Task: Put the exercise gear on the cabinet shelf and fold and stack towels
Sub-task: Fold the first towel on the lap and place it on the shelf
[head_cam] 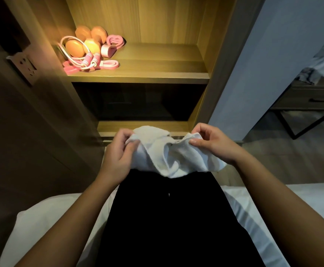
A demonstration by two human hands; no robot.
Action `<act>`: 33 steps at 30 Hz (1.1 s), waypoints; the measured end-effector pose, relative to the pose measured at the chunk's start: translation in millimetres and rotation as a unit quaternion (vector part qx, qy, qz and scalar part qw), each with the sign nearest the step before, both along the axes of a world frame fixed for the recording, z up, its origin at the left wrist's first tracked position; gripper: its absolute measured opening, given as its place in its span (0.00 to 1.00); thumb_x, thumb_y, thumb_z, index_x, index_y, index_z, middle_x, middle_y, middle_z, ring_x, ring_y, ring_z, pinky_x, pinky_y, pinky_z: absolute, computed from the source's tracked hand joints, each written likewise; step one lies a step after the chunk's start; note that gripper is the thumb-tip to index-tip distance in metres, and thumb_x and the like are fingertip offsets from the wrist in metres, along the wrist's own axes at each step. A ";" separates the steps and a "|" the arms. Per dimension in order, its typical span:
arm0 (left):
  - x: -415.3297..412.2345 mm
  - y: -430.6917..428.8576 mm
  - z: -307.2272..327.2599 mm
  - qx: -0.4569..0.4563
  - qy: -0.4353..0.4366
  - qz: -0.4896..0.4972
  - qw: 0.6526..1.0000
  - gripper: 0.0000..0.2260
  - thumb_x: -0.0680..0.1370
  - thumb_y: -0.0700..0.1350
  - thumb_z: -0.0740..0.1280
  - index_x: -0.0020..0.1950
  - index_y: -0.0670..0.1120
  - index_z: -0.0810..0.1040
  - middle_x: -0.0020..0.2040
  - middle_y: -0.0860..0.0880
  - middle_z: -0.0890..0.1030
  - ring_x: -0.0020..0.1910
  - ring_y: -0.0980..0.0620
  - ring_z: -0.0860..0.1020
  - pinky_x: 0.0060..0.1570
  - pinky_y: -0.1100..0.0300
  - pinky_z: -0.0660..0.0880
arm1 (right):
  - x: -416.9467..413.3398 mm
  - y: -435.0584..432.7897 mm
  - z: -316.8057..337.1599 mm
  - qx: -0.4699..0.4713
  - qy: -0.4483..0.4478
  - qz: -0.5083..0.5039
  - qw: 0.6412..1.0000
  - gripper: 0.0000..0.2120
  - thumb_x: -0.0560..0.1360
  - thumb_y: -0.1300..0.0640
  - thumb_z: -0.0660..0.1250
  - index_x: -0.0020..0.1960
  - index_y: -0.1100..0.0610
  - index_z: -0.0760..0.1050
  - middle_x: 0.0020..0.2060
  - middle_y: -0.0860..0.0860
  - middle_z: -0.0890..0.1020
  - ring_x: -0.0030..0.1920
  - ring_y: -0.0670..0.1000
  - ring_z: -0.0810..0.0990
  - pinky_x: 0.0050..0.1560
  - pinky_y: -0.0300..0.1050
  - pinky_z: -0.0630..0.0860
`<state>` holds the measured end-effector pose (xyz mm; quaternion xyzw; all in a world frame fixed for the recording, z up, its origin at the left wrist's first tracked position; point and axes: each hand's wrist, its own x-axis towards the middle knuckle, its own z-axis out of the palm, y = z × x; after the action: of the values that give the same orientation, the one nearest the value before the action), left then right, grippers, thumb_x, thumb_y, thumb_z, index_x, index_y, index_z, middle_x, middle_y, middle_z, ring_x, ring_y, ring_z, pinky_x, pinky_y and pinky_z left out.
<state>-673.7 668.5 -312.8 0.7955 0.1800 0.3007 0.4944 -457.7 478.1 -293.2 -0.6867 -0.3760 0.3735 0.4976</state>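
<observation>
Wooden cabinet [221,54] dead ahead, warm light on the upper shelf [157,68]; the compartment below it is dark, contents unreadable. Left end of shelf: orange dumbbells [74,48], pink-handled jump rope [89,61] looped over and in front of them, pink bands [109,64] flat beside the rope. All in one touching cluster.

Wall socket [25,64] on the dark panel left of the cabinet. Pale blue-grey wall [253,74] on the right, then a nightstand [311,97] with one drawer on black legs, grey floor under it.

Person on the bed [41,228], white sheet, dark trousers [167,218].

White towel [169,158] is held up over the knees, well below the shelf, crumpled and sagging in the middle. Left hand [116,158] grips the left edge, fingers [133,146] curled into bunched cloth. Right hand [213,145] pinches the right edge between thumb and forefinger, other fingers curled above. Lower hem overlaps the trousers; contact, can't tell.
</observation>
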 end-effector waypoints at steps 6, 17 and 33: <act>46.8 -21.2 17.6 0.019 0.164 -0.138 0.977 0.05 0.78 0.50 0.66 0.53 0.57 0.79 0.50 0.61 0.80 0.51 0.62 0.77 0.52 0.61 0.75 | -19.9 9.7 -7.1 0.039 -0.001 0.036 0.999 0.06 0.71 0.57 0.73 0.44 0.55 0.77 0.35 0.45 0.79 0.34 0.43 0.74 0.33 0.35 0.71; 68.4 -28.5 -17.0 -0.082 0.242 -0.257 0.932 0.14 0.78 0.52 0.61 0.36 0.48 0.77 0.33 0.56 0.75 0.36 0.58 0.71 0.42 0.58 0.69 | -24.6 -15.6 -42.5 0.055 -0.074 -0.090 0.992 0.07 0.75 0.61 0.70 0.47 0.50 0.77 0.40 0.43 0.81 0.41 0.43 0.79 0.43 0.35 0.75; 74.1 -33.9 -11.5 -0.095 0.275 -0.198 0.936 0.09 0.78 0.44 0.65 0.43 0.47 0.85 0.40 0.54 0.84 0.42 0.61 0.78 0.47 0.63 0.74 | -16.9 -5.1 -30.7 -0.080 -0.076 -0.006 0.994 0.04 0.72 0.60 0.74 0.44 0.54 0.79 0.39 0.47 0.82 0.41 0.47 0.79 0.47 0.47 0.78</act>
<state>-599.6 634.6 -324.3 0.8158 0.1752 -0.0522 0.5487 -474.6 472.9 -323.8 -0.7530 -0.3774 0.3461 0.4133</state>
